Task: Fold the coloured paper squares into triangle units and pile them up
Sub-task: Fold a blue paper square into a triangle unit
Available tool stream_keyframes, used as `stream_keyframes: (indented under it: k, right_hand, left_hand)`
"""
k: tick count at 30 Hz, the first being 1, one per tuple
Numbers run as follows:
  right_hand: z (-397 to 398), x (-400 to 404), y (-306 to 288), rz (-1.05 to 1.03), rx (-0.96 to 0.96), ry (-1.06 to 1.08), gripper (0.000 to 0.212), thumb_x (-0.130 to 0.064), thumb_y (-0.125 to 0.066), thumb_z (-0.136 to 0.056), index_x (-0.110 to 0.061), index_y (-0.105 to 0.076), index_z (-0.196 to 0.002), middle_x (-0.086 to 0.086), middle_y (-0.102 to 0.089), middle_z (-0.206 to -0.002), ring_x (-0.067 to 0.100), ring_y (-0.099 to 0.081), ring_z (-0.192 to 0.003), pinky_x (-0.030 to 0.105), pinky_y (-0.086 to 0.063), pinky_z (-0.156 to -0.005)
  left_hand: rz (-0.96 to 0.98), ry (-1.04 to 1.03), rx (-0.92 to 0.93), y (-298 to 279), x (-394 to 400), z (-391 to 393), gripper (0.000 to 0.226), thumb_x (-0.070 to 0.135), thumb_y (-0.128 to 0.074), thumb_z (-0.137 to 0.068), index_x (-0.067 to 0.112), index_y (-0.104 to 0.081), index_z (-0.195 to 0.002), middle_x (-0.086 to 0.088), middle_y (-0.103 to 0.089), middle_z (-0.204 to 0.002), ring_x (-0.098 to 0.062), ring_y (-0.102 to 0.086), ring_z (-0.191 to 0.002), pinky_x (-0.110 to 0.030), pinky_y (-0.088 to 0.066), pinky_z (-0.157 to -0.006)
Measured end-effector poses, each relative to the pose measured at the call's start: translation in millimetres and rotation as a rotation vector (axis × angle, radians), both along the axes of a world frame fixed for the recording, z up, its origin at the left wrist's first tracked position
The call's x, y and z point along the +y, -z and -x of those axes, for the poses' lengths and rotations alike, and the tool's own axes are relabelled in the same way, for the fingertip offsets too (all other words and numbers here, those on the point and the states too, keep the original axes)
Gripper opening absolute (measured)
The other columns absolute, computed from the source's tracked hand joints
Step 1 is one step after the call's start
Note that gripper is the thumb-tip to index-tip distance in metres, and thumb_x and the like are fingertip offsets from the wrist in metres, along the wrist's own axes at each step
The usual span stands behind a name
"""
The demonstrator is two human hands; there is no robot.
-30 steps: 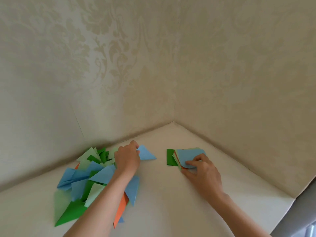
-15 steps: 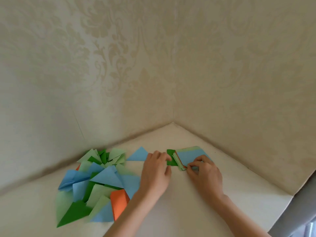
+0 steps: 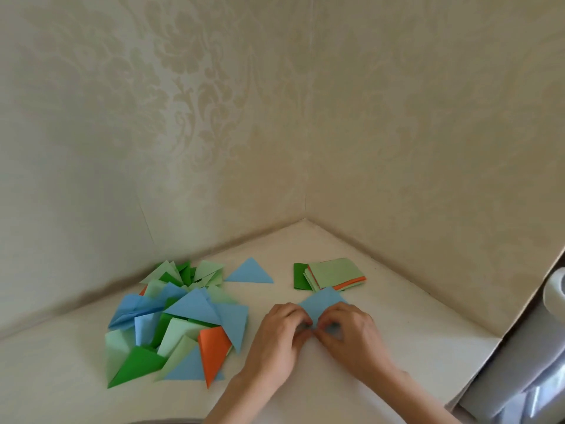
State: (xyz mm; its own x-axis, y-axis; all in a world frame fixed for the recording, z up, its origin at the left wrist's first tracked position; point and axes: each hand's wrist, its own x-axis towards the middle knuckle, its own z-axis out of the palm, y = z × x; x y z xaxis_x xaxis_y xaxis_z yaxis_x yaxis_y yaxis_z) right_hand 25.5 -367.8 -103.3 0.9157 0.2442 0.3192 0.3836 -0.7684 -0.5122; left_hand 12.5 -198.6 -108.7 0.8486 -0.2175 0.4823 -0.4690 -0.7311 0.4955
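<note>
A blue paper square (image 3: 323,301) lies on the white tabletop (image 3: 382,325) in front of the stack. My left hand (image 3: 279,341) and my right hand (image 3: 351,335) both pinch its near corner with curled fingers. Just behind it sits the stack of unfolded squares (image 3: 334,273), light green on top with orange and dark green edges showing. A loose pile of folded triangles (image 3: 177,322) in blue, green, light green and orange spreads at the left. One blue triangle (image 3: 250,272) lies apart between the pile and the stack.
Patterned beige walls (image 3: 214,133) meet in a corner behind the tabletop. The table's right edge (image 3: 477,381) runs diagonally, with grey and white objects (image 3: 538,347) beyond it.
My left hand left the blue triangle by the pile and crossed right. My right hand drew the blue top sheet off the stack toward me. Both hands now pinch it.
</note>
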Motion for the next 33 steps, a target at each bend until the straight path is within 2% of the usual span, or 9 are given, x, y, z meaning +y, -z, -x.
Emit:
stream_keyframes:
  k: [3,5,8,12,14,18,23,29,33]
  right_hand:
    - [2.1,1.2,1.4,-0.028,0.053,-0.004,0.015,-0.047,-0.059,-0.070,-0.035,-0.067,-0.070,-0.033,-0.052,-0.077,0.004,-0.058,-0.086,0.032,-0.047,-0.081]
    - [2.4,2.5,-0.9,-0.055,0.071,0.013,0.009,-0.044,-0.065,-0.070,-0.039,-0.060,-0.063,-0.031,-0.055,-0.074,0.002,-0.058,-0.083,0.030,-0.048,-0.080]
    - [1.5,0.9,-3.0,-0.100,0.110,0.034,0.024,-0.037,-0.074,-0.071,-0.042,-0.054,-0.060,-0.025,-0.061,-0.073,0.000,-0.059,-0.078,0.022,-0.048,-0.076]
    - [-1.3,-2.4,-7.6,-0.112,0.126,-0.022,0.004,-0.034,-0.073,-0.078,-0.033,-0.070,-0.075,-0.021,-0.064,-0.079,-0.005,-0.058,-0.081,0.009,-0.041,-0.073]
    - [-2.3,-4.6,-7.2,-0.091,0.113,-0.049,0.007,-0.034,-0.072,-0.080,-0.029,-0.075,-0.084,-0.022,-0.062,-0.085,-0.005,-0.057,-0.084,0.005,-0.037,-0.076]
    - [-0.5,-4.3,0.0,-0.054,0.012,-0.039,0.011,-0.037,-0.068,-0.077,-0.029,-0.075,-0.078,-0.029,-0.053,-0.088,0.002,-0.054,-0.087,0.021,-0.043,-0.078]
    - [0.7,2.5,-0.9,-0.089,0.047,0.005,0.006,-0.034,-0.076,-0.075,-0.030,-0.075,-0.071,-0.029,-0.055,-0.083,0.001,-0.053,-0.085,0.006,-0.035,-0.075]
    - [-1.7,5.9,-7.6,-0.176,0.131,0.040,0.008,-0.034,-0.077,-0.073,-0.031,-0.072,-0.077,-0.020,-0.063,-0.079,-0.002,-0.056,-0.079,0.005,-0.037,-0.070]
    - [-2.3,5.3,-7.4,-0.184,0.151,0.047,0.016,-0.033,-0.079,-0.072,-0.035,-0.065,-0.079,-0.021,-0.059,-0.079,-0.004,-0.051,-0.077,0.007,-0.036,-0.068]
  left_hand:
    - [0.046,-0.014,0.035,3.3,1.9,1.4,0.006,0.024,-0.066,-0.083,0.023,-0.069,-0.088,0.014,-0.062,-0.092,-0.006,-0.054,-0.093,-0.018,-0.042,-0.083]
    - [0.068,-0.021,0.042,4.2,1.5,1.0,0.004,0.024,-0.067,-0.083,0.024,-0.069,-0.087,0.015,-0.061,-0.091,-0.004,-0.053,-0.092,-0.017,-0.041,-0.083]
    - [0.117,-0.037,0.067,3.5,1.4,-0.3,0.004,0.022,-0.069,-0.083,0.026,-0.068,-0.083,0.016,-0.060,-0.088,-0.003,-0.051,-0.091,-0.014,-0.038,-0.081]
    - [0.104,-0.046,0.083,2.5,1.5,-2.8,0.008,0.018,-0.070,-0.081,0.025,-0.068,-0.081,0.017,-0.060,-0.087,-0.002,-0.049,-0.091,-0.012,-0.037,-0.081]
    - [0.098,-0.050,0.073,2.7,0.6,-3.6,0.008,0.017,-0.070,-0.081,0.025,-0.068,-0.081,0.017,-0.060,-0.087,-0.003,-0.049,-0.092,-0.013,-0.037,-0.082]
    - [0.108,-0.064,0.073,4.8,0.9,-4.9,0.009,0.017,-0.071,-0.080,0.025,-0.069,-0.082,0.017,-0.061,-0.088,-0.003,-0.050,-0.093,-0.010,-0.036,-0.083]
    - [0.108,-0.063,0.087,0.4,3.8,-3.0,0.002,0.022,-0.070,-0.083,0.023,-0.070,-0.084,0.015,-0.063,-0.091,0.000,-0.049,-0.094,-0.005,-0.033,-0.082]
    - [0.104,-0.097,0.127,-2.5,1.9,-6.0,0.003,0.026,-0.069,-0.084,0.026,-0.067,-0.082,0.014,-0.060,-0.090,-0.001,-0.046,-0.091,-0.007,-0.032,-0.078]
    - [0.131,-0.135,0.153,0.8,-2.5,-9.2,0.009,0.025,-0.074,-0.077,0.029,-0.066,-0.077,0.018,-0.055,-0.085,-0.002,-0.047,-0.088,-0.009,-0.035,-0.076]
